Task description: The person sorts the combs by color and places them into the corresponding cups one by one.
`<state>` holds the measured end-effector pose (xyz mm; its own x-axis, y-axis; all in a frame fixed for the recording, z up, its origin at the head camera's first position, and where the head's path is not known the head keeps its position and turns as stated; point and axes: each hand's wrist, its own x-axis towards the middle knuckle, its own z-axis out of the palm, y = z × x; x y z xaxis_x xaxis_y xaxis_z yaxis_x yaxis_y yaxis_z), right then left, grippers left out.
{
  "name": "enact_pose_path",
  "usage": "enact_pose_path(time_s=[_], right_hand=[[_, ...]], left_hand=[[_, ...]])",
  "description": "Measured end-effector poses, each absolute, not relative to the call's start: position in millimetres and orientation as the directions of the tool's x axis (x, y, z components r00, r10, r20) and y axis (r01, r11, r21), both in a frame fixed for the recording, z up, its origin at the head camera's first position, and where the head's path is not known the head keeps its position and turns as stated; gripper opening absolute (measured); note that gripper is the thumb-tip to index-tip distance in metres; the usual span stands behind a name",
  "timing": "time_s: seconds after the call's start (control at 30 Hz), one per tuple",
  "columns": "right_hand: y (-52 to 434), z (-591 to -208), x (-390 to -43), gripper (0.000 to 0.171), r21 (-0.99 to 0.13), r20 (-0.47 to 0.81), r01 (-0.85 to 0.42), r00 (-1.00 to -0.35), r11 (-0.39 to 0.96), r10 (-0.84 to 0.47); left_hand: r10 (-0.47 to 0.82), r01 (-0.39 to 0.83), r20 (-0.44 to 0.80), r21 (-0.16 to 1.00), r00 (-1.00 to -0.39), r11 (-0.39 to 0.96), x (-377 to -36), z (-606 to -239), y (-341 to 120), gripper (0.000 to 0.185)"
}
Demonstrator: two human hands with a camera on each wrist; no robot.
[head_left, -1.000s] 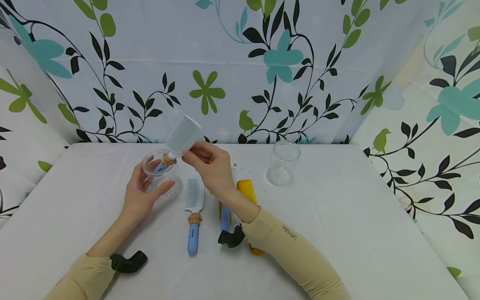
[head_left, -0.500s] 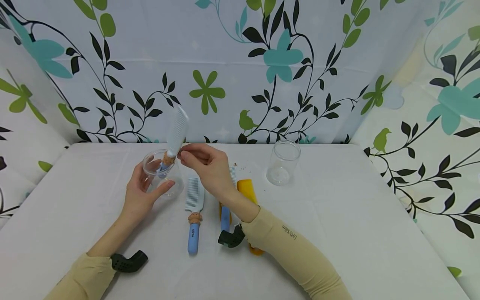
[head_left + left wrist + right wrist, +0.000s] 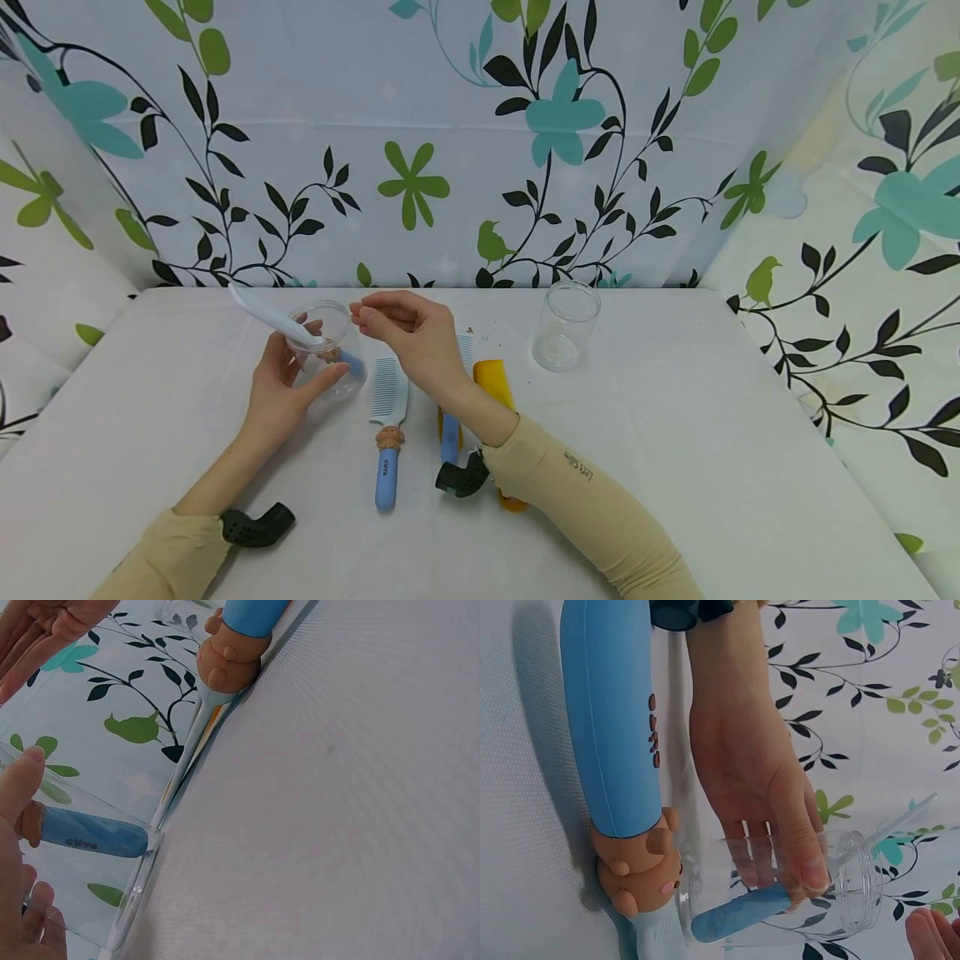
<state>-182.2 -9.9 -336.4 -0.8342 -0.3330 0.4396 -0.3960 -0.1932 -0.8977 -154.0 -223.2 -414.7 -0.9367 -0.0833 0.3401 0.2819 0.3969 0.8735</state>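
From left wrist, jarred handle's (image 3: 105, 831) lettering (image 3: 81, 844)

Clear jar (image 3: 864, 896) gleaming glassily along a smooth rim, twin jar (image 3: 562, 333) just as glossy, blue handle (image 3: 97, 834) inside looking like slick plastic, lying comb (image 3: 615, 727) satin-smooth, its brown figure (image 3: 637, 862) matt and rubbery, tablecloth (image 3: 337, 787) matt, finely woven, backdrop (image 3: 315, 108) softly creased cloth.

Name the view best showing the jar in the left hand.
Right wrist: the jar shows large, rim to base. Head shows it smaller, partly covered by the left hand; left wrist crops its rim.
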Motion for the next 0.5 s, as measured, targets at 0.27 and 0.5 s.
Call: enact_pose_path(time_s=[0.27, 0.5], right_hand=[[-8.3, -336.6, -184.6, 0.023, -0.898, 0.440, -0.406, -0.837, -0.169, -0.325], [-5.9, -337.4, -185.2, 0.023, -0.919, 0.395, -0.363, -0.853, -0.156, -0.343]], left_hand=[[-0.081, 0.286, 0.347, 0.867, -0.934, 0.407, -154.6, -414.9, -224.1, 0.081], [-0.082, 0.289, 0.347, 0.872, -0.934, 0.396, -153.8, -414.9, -223.2, 0.082]])
